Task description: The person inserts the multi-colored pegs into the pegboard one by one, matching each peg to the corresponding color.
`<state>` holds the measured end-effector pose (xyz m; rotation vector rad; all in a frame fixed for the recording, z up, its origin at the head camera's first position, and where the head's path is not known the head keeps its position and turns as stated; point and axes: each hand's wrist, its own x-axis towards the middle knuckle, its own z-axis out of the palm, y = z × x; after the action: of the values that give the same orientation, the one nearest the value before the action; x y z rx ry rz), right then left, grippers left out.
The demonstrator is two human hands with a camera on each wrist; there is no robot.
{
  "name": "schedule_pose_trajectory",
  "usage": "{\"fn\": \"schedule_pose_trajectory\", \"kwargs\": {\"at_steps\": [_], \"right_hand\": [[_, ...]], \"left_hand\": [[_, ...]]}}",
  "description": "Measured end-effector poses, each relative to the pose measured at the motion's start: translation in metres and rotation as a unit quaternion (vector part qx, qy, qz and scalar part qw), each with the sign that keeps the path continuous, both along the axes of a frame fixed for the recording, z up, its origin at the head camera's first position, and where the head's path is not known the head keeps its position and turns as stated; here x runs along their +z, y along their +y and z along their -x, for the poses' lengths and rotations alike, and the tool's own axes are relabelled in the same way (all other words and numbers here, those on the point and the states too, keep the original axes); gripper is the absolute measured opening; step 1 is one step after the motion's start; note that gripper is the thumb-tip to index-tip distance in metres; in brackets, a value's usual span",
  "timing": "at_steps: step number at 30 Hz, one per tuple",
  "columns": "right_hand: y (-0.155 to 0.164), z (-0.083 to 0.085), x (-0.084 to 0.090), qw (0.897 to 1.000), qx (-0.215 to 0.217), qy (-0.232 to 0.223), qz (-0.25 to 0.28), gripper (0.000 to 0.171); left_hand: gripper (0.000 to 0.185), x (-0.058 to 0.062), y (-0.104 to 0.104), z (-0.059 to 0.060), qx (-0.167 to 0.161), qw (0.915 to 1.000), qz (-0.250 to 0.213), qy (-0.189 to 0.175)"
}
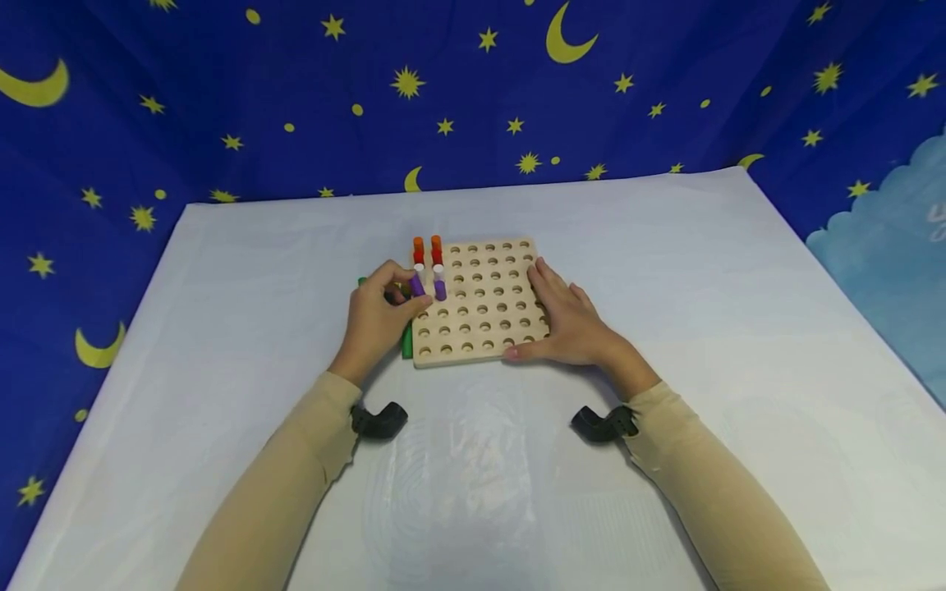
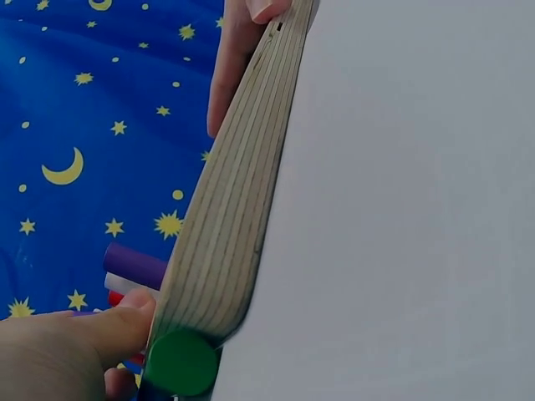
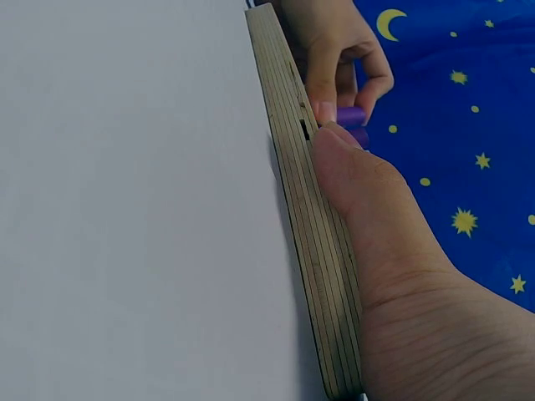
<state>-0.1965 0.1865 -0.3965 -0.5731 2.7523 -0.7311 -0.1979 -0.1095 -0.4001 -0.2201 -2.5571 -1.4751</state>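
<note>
A pale wooden pegboard [image 1: 473,320] with rows of round holes lies on the table. Between thumb and fingertips, my left hand [image 1: 377,316] pinches a purple peg [image 1: 417,285] at the board's left column; the peg leans slightly, and its lower end is hidden. Beside it stands a second purple peg [image 1: 440,290]. Behind these are two white pegs [image 1: 438,272], two red pegs [image 1: 437,258] and two orange pegs [image 1: 436,242]. My right hand [image 1: 572,324] rests at the board's right side with fingers extended, its thumb along the front edge.
Left of the board lies a green peg [image 1: 407,341]; another green end [image 1: 362,281] shows behind my left hand. A white sheet covers the table [image 1: 702,271]. A blue star-patterned cloth [image 1: 473,98] hangs behind. Each wrist carries a black camera mount [image 1: 380,421].
</note>
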Motion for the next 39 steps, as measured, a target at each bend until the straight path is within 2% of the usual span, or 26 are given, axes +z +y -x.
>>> {"fn": "schedule_pose_trajectory", "kwargs": {"at_steps": [6,10,14,16,20,24,27,30,34,39], "right_hand": [[0.0,0.0,0.002,1.0,0.0,0.0,0.001,0.136],[0.0,-0.001,0.002,1.0,0.001,-0.001,0.004,0.136],[0.0,-0.001,0.002,1.0,0.001,-0.002,0.002,0.136],[0.0,-0.001,0.002,1.0,-0.001,-0.003,0.003,0.135],[0.001,-0.001,0.0,1.0,-0.008,0.0,0.003,0.135],[0.003,-0.001,0.0,1.0,-0.009,0.003,0.003,0.135],[0.003,0.0,0.0,1.0,-0.005,0.002,0.0,0.135],[0.003,0.0,-0.001,1.0,-0.004,0.001,-0.002,0.135],[0.002,0.0,-0.002,1.0,-0.005,0.002,-0.002,0.135],[0.0,0.0,-0.001,1.0,-0.002,0.003,0.0,0.135]], "left_hand": [[0.028,0.0,0.001,-0.001,-0.003,0.9993,0.014,0.034],[0.021,0.0,0.002,-0.004,-0.017,0.9981,0.031,0.05],[0.021,0.001,0.001,-0.006,-0.02,0.9978,0.047,0.042],[0.03,0.003,-0.001,-0.007,-0.019,0.9984,0.043,0.032],[0.042,0.006,-0.011,-0.011,-0.012,0.9994,0.018,0.027],[0.041,0.009,-0.031,-0.015,0.026,0.9993,0.001,0.028],[0.04,0.008,-0.047,-0.014,0.058,0.9979,0.03,0.005],[0.044,0.007,-0.057,-0.01,0.064,0.9934,0.091,-0.029],[0.053,0.006,-0.062,-0.005,0.041,0.9851,0.147,-0.079],[0.051,0.005,-0.067,-0.001,0.012,0.979,0.167,-0.117]]}}
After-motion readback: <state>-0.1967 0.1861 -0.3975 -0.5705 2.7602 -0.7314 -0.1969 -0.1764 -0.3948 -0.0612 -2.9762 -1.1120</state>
